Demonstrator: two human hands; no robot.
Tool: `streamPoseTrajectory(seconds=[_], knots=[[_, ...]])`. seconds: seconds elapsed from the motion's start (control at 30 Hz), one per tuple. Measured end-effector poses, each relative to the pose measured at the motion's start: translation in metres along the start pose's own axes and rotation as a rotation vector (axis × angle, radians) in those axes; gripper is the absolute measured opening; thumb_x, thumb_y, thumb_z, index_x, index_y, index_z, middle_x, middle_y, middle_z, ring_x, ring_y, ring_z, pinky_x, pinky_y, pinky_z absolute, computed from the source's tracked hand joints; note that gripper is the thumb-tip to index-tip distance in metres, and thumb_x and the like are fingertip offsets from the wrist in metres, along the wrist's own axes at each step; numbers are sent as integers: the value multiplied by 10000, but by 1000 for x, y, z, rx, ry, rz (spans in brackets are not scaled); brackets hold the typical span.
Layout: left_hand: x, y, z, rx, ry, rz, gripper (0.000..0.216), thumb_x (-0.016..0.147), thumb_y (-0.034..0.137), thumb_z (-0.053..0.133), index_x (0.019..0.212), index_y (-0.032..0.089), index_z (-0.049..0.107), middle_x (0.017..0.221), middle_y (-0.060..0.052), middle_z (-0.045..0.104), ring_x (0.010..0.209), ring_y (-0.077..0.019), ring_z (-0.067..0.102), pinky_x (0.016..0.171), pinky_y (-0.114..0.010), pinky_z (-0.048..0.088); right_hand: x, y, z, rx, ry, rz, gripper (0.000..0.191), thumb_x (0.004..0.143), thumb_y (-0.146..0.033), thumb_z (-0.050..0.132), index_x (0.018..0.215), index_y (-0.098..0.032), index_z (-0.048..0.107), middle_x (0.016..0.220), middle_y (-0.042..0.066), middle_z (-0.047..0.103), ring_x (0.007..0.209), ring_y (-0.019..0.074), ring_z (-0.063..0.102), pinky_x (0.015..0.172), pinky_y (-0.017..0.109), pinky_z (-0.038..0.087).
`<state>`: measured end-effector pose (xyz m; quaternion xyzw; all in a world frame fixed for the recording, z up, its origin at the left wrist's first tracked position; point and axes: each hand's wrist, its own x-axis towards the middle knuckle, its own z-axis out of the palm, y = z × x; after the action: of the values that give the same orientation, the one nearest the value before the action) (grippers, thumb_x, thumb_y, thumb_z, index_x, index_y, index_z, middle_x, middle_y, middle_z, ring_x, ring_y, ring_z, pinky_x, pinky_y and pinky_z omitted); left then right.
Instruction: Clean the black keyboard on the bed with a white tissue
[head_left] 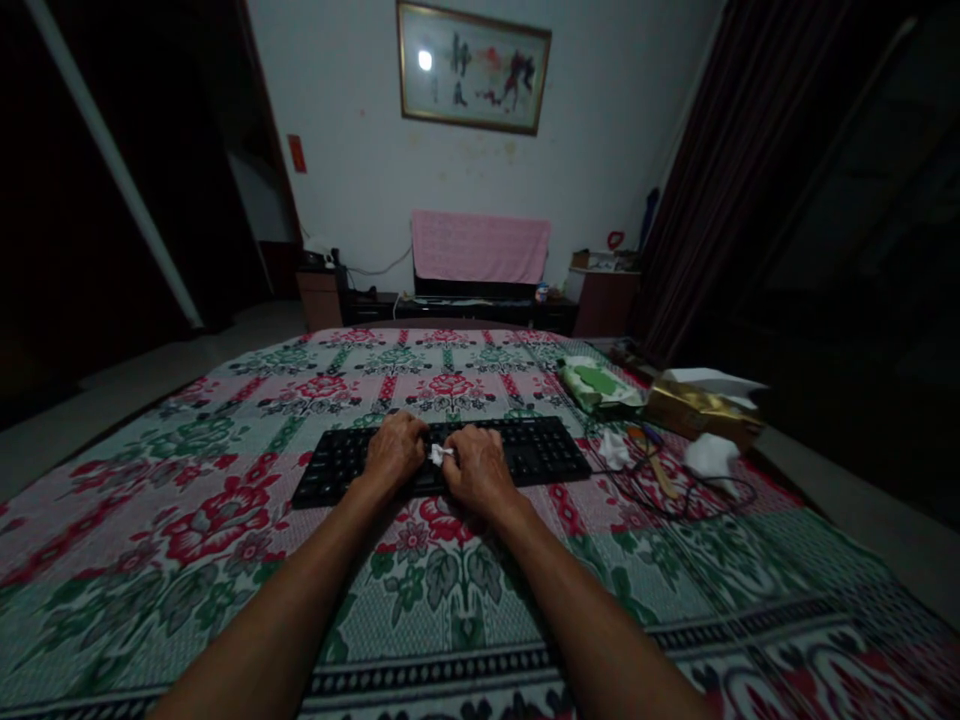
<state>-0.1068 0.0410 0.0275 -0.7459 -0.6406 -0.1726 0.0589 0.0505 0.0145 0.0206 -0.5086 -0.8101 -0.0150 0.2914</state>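
Note:
A black keyboard (540, 450) lies across a flower-patterned cloth (225, 500). Both my hands rest on its middle with fingers curled. My left hand (394, 450) and my right hand (476, 468) pinch a small white scrap (439, 455) between them, just above the keys. The keys under my hands are hidden.
Right of the keyboard lie a white wad (615, 450), a dark cable (675, 495), a green-and-white packet (600, 385), a gold tissue box (701, 410) and a crumpled tissue (712, 455). A low cabinet with a pink cloth (480, 247) stands at the far wall.

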Motion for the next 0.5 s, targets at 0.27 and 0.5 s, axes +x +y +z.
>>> streamPoseTrajectory(seconds=[0.27, 0.5], knots=[[6, -13, 8, -29, 6, 55, 315, 815, 182, 433, 963, 221, 708, 990, -68, 655, 956, -210, 579, 881, -312, 461, 2, -4, -2, -5, -9, -43, 158, 855, -220, 481, 955, -222, 603, 934, 44, 590, 910, 192, 490, 837, 339, 277], [12, -24, 6, -79, 25, 115, 309, 790, 181, 468, 975, 238, 710, 977, -39, 681, 949, -182, 597, 905, -286, 450, 3, 0, 1, -19, -51, -54, 183, 850, -231, 496, 976, -230, 628, 951, 56, 594, 927, 205, 492, 844, 358, 279]])
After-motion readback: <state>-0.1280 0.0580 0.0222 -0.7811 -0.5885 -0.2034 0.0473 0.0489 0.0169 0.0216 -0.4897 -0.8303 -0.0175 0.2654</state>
